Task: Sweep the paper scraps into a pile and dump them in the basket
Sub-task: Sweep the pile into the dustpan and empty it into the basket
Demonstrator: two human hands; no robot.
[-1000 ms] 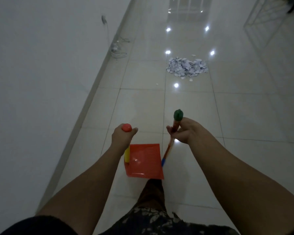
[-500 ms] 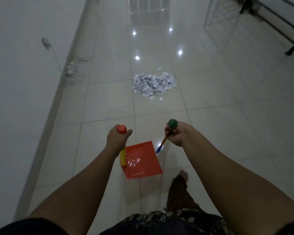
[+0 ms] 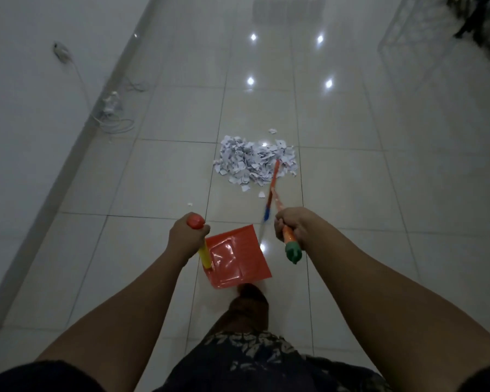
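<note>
1. Red glossy plastic is catching the light nearest the person: a flat square dustpan (image 3: pixel 238 256) is hanging low by a foot (image 3: pixel 251 292). I cannot tell whether it is touching the floor (image 3: pixel 351 193).
2. The left hand (image 3: pixel 186 236) is curling tightly round the dustpan's yellow shaft, just under its rounded red cap.
3. The right hand (image 3: pixel 293 226) is gripping the broom handle (image 3: pixel 290 244), fingers wrapped fully round the orange stick, with the green end cap pointing back toward the body.
4. The stick is slanting forward, and its blurred far end is reaching the pile.
5. White paper scraps (image 3: pixel 255 162) are lying heaped in a ragged, crumpled mound on the shiny pale tiles, with a few stray bits just beside it.
6. A white cable (image 3: pixel 113 123) is coiling along the left wall, and a wire frame (image 3: pixel 408 43) is standing far right.
</note>
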